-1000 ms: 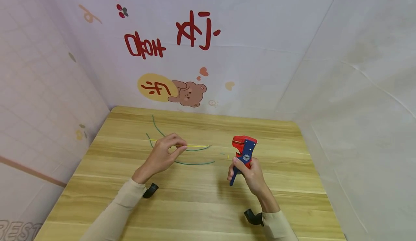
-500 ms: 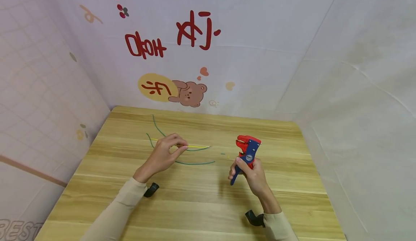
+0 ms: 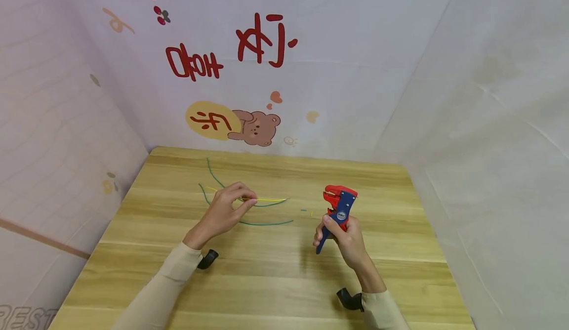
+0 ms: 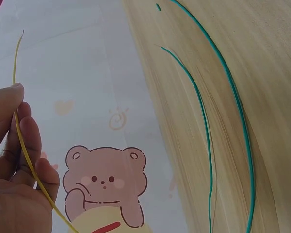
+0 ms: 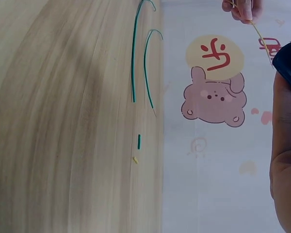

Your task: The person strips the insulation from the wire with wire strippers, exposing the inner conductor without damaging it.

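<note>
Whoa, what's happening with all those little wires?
A person's left hand pinches a thin yellow wire with a bare tip. Their right hand grips a red-and-blue hand tool, probably a wire stripper, and it's not touching that wire. Two curved green wires, a tiny green snippet and a tiny yellow snippet lie on the pale wooden table.

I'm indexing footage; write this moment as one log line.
left hand: pinches yellow wire | right hand: grips red-and-blue wire stripper | table: two green wires, one green scrap, one yellow scrap
</note>
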Motion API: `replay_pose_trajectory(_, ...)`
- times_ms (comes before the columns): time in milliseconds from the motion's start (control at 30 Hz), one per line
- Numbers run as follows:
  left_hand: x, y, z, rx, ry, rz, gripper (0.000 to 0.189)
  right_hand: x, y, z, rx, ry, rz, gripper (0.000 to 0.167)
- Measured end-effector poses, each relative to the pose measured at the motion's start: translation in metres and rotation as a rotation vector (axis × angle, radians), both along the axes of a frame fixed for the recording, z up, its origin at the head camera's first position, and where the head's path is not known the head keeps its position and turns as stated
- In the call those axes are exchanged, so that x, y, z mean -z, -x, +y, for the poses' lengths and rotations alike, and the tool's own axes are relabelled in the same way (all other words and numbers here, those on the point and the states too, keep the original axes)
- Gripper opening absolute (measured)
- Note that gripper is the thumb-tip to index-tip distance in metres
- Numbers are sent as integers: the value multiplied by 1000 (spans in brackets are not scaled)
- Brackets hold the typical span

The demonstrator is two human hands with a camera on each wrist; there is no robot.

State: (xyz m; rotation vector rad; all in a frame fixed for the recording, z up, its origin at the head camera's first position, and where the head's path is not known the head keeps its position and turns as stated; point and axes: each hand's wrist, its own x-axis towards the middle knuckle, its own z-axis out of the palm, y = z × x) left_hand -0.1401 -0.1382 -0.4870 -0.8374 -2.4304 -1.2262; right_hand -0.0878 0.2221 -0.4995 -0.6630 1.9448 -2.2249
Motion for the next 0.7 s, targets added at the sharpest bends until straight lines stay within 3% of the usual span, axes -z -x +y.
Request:
replay_pose_trajectory(367,0,10,4,2,5,-50,5,-1,-2,9,18,-15,-30,34)
replay_pose_trajectory(700,12,24,7,-10,32,-81,6,2,-4,18,35,-34,-58,36)
